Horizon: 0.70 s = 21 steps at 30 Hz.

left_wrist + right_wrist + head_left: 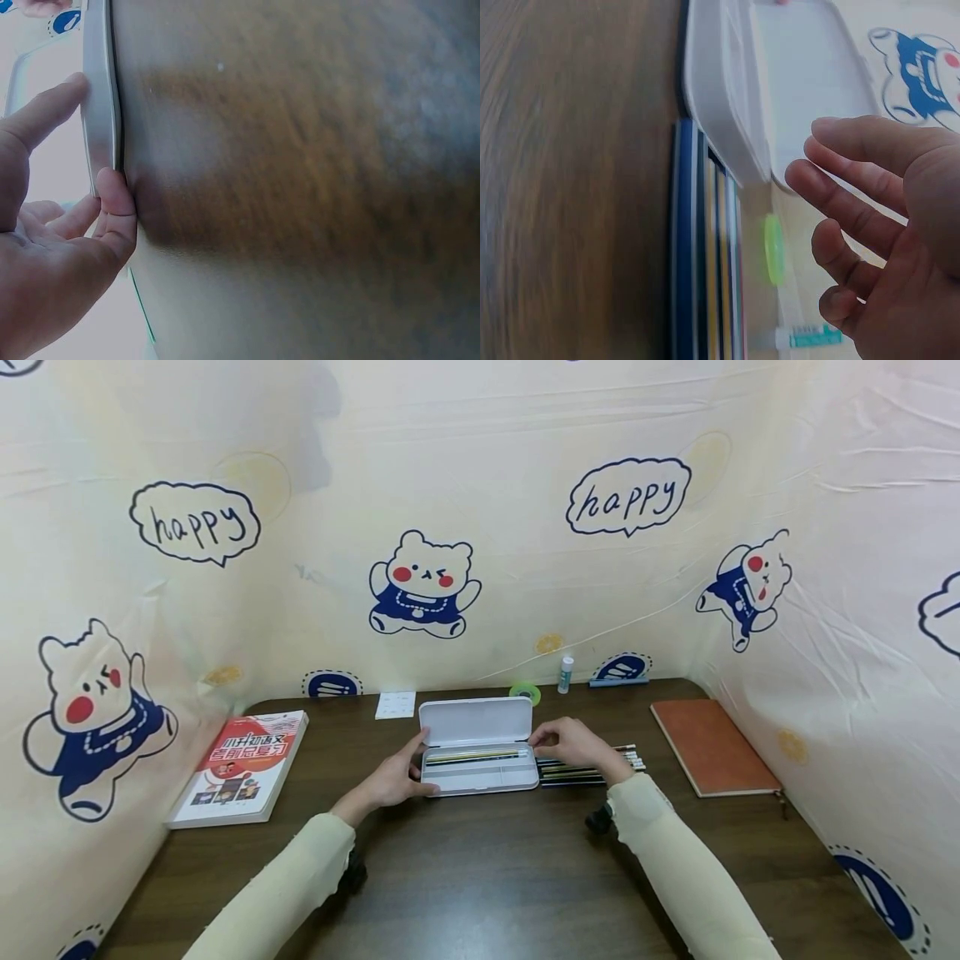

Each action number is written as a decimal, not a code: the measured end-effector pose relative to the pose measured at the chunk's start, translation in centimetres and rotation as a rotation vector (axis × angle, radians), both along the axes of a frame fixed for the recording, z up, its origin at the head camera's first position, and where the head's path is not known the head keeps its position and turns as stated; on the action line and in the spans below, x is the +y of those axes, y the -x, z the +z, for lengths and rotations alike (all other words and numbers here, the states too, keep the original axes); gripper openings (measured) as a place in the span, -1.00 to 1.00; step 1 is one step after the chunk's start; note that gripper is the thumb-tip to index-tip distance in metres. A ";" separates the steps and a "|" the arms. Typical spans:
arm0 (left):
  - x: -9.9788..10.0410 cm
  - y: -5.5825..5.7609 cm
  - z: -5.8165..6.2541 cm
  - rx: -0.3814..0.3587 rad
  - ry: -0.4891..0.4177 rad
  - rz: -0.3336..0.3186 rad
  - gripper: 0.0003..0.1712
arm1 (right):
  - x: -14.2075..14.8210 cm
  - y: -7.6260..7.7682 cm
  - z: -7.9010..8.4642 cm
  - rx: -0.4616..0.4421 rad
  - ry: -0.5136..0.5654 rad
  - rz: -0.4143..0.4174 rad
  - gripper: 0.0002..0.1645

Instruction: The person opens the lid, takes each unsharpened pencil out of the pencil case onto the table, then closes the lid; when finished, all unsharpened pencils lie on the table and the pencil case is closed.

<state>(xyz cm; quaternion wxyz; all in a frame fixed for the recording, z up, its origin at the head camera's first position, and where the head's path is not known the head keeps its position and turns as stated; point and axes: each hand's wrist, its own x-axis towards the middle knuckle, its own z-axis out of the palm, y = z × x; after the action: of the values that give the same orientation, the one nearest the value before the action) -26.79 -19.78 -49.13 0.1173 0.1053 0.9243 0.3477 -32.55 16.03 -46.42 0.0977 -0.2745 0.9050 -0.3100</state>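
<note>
A white pencil case [480,781] lies on the table with its lid [476,721] raised toward the back. Several pencils [472,758] rest in its rear part. My left hand [390,779] grips the case's left end, with its thumb at the front corner and other fingers along the side. In the left wrist view, the fingertips [114,191] are right at the case's lower edge. By the right rear corner is my right hand [573,745], its fingers loosely bent and holding nothing in the right wrist view. Beneath that hand, more pencils [573,774] lie beside the case.
Behind the case are white paper [395,705], green tape [525,693], a glue stick [566,675] and a blue stick-like object [618,682]. A book [243,768] lies on the left, a brown notebook [712,747] on the right. Printed cloth walls [525,593] surround the table.
</note>
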 end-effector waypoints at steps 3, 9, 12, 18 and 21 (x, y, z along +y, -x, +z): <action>0.0 0.1 0.0 -0.001 0.003 0.000 0.30 | -1.1 0.1 -0.4 -0.006 -0.027 0.003 -0.83; 0.0 0.1 0.0 0.005 -0.006 0.000 0.30 | -2.6 0.4 -1.1 -0.022 -0.090 -0.004 -0.84; 0.0 0.1 0.0 0.006 -0.002 -0.006 0.30 | -2.9 0.4 -1.3 -0.020 -0.128 0.004 -0.86; 0.0 0.1 -0.1 0.007 -0.008 -0.002 0.30 | -3.4 0.3 -1.4 -0.031 -0.157 0.041 -0.88; 0.0 0.2 -0.1 0.010 -0.012 0.001 0.30 | -3.5 0.3 -1.4 -0.037 -0.166 0.056 -0.86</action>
<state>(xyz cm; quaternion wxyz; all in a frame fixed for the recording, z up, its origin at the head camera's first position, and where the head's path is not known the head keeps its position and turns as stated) -26.95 -19.76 -49.23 0.1118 0.1072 0.9227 0.3529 -32.84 12.54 -47.86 0.1454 -0.2851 0.9175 -0.2360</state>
